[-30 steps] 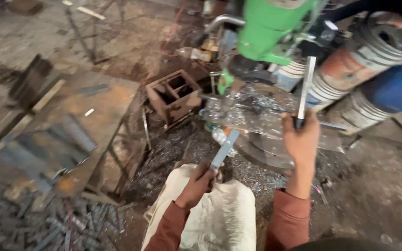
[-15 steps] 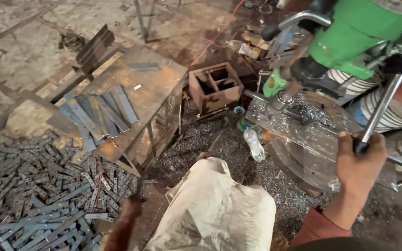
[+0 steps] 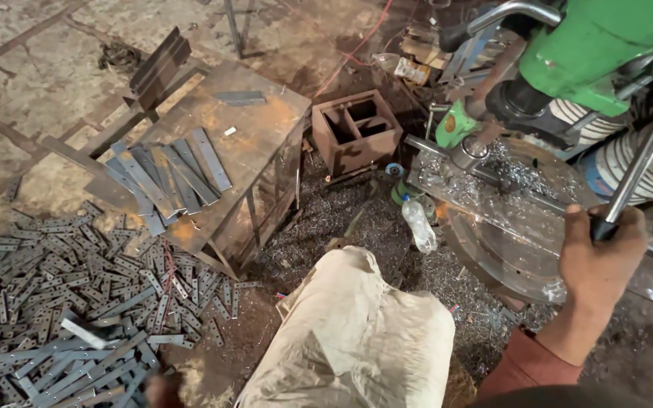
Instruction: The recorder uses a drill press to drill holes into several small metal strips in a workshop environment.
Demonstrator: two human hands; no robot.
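Note:
My right hand (image 3: 602, 261) is closed around the black grip of a steel lever (image 3: 636, 177) on a green drill press (image 3: 598, 45). Below the drill head sits a round metal work table (image 3: 508, 227) strewn with shavings. My left hand (image 3: 162, 389) shows only as a dark blur at the bottom edge, over a floor pile of flat grey metal strips (image 3: 47, 302). One strip (image 3: 85, 332) lies askew on top of the pile near that hand. Whether the left hand holds anything is hidden.
A rusty metal stand (image 3: 255, 132) carries several longer flat bars (image 3: 168, 177). A rusty box frame (image 3: 357, 132) and a plastic bottle (image 3: 419, 224) lie on the shaving-covered floor. A stuffed pale sack (image 3: 357, 332) sits right below me.
My left hand, which held a metal strip by the drill table, has swung down and left to the floor pile. The view turned left. My right hand has stayed on the lever.

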